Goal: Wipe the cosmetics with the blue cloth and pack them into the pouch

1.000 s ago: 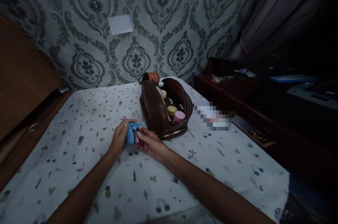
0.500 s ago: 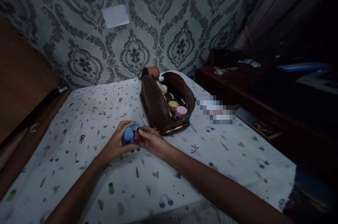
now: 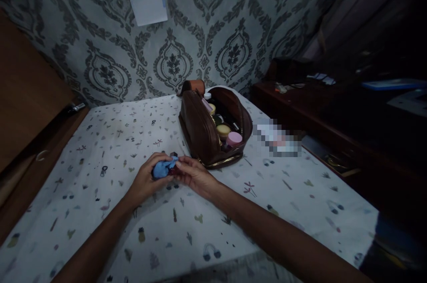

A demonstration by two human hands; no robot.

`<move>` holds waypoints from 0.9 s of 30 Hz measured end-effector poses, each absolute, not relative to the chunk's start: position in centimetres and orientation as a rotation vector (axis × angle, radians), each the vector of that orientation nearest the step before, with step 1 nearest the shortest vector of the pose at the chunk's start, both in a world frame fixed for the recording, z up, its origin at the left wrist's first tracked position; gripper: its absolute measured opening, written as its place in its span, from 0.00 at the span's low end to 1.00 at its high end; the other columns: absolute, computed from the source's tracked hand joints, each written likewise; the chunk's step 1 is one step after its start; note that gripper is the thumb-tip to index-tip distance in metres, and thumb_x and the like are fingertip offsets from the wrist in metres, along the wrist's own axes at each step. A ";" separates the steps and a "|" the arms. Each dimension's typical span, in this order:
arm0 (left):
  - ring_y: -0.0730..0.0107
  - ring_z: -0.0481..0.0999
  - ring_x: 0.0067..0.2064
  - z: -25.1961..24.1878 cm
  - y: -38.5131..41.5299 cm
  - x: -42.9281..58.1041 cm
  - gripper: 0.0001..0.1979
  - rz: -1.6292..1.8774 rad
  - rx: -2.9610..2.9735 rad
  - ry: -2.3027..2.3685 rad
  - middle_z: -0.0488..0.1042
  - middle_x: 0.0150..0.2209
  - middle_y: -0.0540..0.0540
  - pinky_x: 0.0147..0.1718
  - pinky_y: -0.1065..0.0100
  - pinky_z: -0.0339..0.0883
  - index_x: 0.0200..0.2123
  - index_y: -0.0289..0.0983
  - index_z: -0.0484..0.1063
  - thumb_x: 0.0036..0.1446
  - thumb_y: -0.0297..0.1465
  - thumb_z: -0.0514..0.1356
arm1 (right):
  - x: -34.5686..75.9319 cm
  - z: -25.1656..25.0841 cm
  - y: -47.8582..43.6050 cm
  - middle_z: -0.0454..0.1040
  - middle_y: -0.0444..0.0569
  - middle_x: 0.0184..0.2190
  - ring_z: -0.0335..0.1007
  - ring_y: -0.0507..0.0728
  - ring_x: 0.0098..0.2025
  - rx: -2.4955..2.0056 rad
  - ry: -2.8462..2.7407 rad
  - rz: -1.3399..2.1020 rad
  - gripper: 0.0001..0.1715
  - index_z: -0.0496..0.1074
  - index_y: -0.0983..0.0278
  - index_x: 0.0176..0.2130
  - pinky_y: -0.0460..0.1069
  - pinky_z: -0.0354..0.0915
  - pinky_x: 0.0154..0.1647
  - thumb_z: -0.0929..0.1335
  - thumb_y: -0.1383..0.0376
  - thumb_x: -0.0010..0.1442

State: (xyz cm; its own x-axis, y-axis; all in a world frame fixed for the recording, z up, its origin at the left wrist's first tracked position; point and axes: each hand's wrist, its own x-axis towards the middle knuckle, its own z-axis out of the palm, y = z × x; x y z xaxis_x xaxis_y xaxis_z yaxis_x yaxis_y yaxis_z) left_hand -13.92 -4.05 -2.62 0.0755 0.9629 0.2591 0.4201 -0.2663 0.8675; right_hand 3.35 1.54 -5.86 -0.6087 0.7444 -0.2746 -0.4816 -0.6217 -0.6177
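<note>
Left hand (image 3: 147,178) is curled round a blue cloth (image 3: 161,170), right hand (image 3: 195,175) pinching that against a red bottle (image 3: 172,171), pretty sure. Bottle's between them, closer to the right, kinda upright. Open bag (image 3: 198,127) sits just beyond.

the blue cloth (image 3: 162,170) and both hands, left (image 3: 146,178) and right (image 3: 196,177), partly hid the dark red bottle (image 3: 172,171). walls of the brown bag (image 3: 198,125) hid the lower parts of the yellow jar (image 3: 223,130) and pink jar (image 3: 234,138). coarse pixels blurred an object (image 3: 279,139) beside it. the bottom edge cut off both forearms (image 3: 267,223). small items (image 3: 283,87) on the dark desk (image 3: 275,98) were too dim to tell.
</note>
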 end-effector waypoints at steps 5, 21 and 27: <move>0.60 0.74 0.45 -2.7 -4.2 -13.7 0.12 1.202 1.851 1.359 0.74 0.42 0.43 0.46 0.62 0.69 0.41 0.39 0.76 0.56 0.38 0.67 | 3.3 -5.7 1.5 0.78 0.41 0.26 0.74 0.49 0.29 -0.696 -0.619 2.218 0.28 0.72 0.65 0.32 0.44 0.66 0.30 0.84 0.60 0.34; 0.60 0.73 0.49 -3.3 -4.4 -13.8 0.18 1.360 1.712 1.437 0.71 0.46 0.44 0.50 0.62 0.68 0.47 0.40 0.72 0.55 0.39 0.67 | 3.6 -6.0 1.5 0.79 0.44 0.28 0.75 0.50 0.29 -0.599 -0.749 2.264 0.28 0.76 0.68 0.38 0.46 0.70 0.36 0.83 0.60 0.39; 0.52 0.69 0.57 -4.2 -4.1 -13.8 0.35 1.184 1.850 1.416 0.67 0.54 0.41 0.57 0.53 0.65 0.58 0.42 0.67 0.48 0.44 0.71 | 3.8 -5.9 1.5 0.80 0.46 0.32 0.75 0.49 0.32 -0.551 -0.778 2.275 0.26 0.78 0.69 0.42 0.44 0.69 0.37 0.81 0.60 0.44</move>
State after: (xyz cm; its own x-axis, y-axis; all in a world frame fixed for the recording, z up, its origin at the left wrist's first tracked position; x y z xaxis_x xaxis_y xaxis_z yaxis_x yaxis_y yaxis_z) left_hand -13.77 -4.12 -4.16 0.0701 0.9432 0.3247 0.4862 -0.3166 0.8145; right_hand 3.75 1.48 -5.88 -0.6922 0.7014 -0.1701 -0.4504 -0.6039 -0.6576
